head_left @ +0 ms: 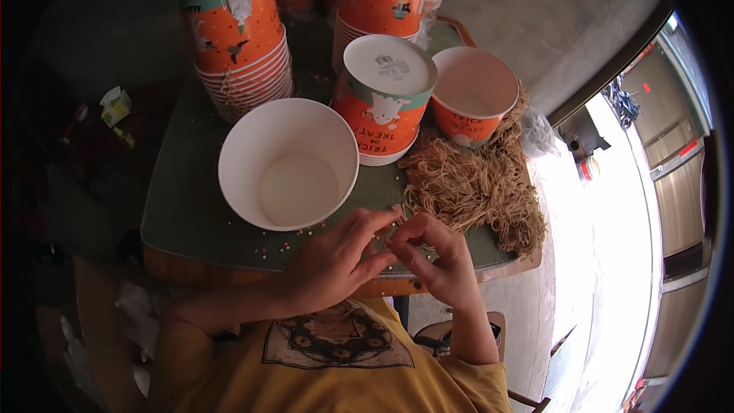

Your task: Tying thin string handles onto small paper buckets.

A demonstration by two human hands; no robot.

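Above the table's near edge, my hands are close together, fingertips almost meeting. My left hand (332, 260) has its index finger and thumb stretched out with a gap between them. The thumb and index finger of my right hand (440, 260) are pinched together; whatever is between them is too small to make out. Just beyond my fingers lies a tangled heap of tan strings (466, 191), loose ends reaching toward my fingertips. Small pale and reddish beads (287, 245) are scattered beside my left hand. A white-lined paper tub (237, 160) stands mouth-up beyond that hand.
An upside-down orange tub (382, 118) stands mid-table, with a smaller upright tub (470, 115) beside it amid the strings. Tall stacks of orange tubs (241, 38) (386, 0) rise at the back. The green tabletop (183, 199) has a wooden edge. A bright doorway (604, 260) is at the right.
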